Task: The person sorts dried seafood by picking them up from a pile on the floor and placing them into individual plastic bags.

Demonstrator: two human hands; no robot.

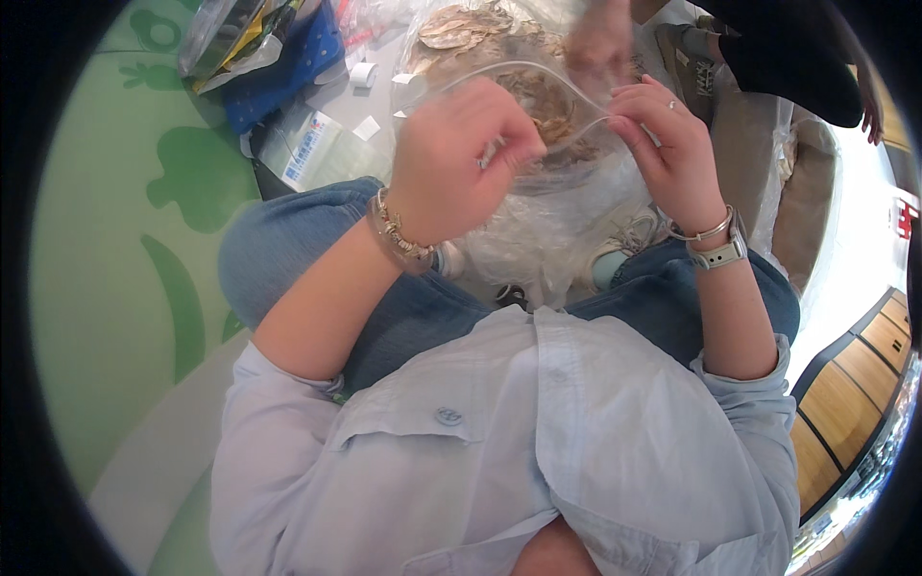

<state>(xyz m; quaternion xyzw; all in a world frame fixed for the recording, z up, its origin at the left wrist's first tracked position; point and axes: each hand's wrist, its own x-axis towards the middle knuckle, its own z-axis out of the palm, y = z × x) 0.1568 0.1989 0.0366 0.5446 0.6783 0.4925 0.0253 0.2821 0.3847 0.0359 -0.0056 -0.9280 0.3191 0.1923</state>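
Note:
A clear plastic bag (522, 65) is stretched between my two hands, its rim bowed upward. With thumb and fingers, my right hand (663, 144) pinches one end of the rim. My left hand (454, 155), blurred, is curled with thumb against fingers at the other side and appears to grip the bag there. Through and beyond the film lie flat, brown dried pieces (464, 29), perhaps dried seafood, inside a large clear plastic liner (547, 223). Another person's blurred hand (601, 47) reaches in above the pieces, close to my right hand.
Left of the liner lie a white tape roll (363, 75), a white paper slip (366, 128) and a pack of clear bags (310, 151) bearing writing. A blue cloth-like item (288, 72) is behind them. Cardboard (745, 173) stands at right, near another person's shoe (688, 68).

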